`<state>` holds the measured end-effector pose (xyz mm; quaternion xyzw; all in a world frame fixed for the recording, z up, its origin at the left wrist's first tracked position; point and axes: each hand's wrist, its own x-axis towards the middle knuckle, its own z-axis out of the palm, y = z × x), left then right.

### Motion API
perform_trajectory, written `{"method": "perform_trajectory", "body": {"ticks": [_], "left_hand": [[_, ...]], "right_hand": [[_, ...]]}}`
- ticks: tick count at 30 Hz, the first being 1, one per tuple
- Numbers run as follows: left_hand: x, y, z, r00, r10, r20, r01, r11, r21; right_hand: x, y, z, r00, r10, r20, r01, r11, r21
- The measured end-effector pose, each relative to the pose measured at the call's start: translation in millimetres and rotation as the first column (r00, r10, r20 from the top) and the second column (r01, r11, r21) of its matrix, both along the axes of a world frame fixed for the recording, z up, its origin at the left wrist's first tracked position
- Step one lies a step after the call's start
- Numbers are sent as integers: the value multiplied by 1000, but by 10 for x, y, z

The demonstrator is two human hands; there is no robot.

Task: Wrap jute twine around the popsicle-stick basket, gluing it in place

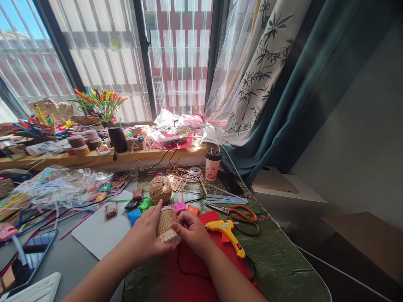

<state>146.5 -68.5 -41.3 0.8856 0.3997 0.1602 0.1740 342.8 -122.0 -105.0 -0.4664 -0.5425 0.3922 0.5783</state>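
A small drum-shaped piece wound with twine (166,221) sits in my left hand (145,233), whose fingers and thumb wrap around its left side and underside. Pale scalloped rims show at its top and bottom. My right hand (192,233) is closed in a pinch against the piece's right side; whatever lies between the fingertips is hidden. Just behind is a ball of twine (160,189). A yellow glue gun (227,235) rests on red sheets (201,272) right of my right hand. Scissors with orange handles (244,216) lie beyond it.
Small coloured packets (145,204) lie around the twine ball. A lidded paper cup (213,165) and a black phone (231,183) stand and lie farther back. Pale blue strips (225,199) are near the scissors. Plastic bags (69,186) cover the left side; a cable runs across the red sheets.
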Motion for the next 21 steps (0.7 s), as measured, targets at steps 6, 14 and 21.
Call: {"method": "perform_trajectory", "body": {"ticks": [6, 14, 21], "left_hand": [[-66, -34, -265, 981, 85, 175, -83, 996, -20], [-171, -155, -576, 955, 87, 284, -85, 996, -20], [-282, -104, -186, 998, 70, 8, -69, 995, -74]], "right_hand": [[19, 15, 23, 998, 1, -60, -2, 1000, -18], [9, -28, 48, 1000, 0, -14, 0, 1000, -4], [-23, -31, 87, 1000, -15, 13, 16, 1000, -25]]}}
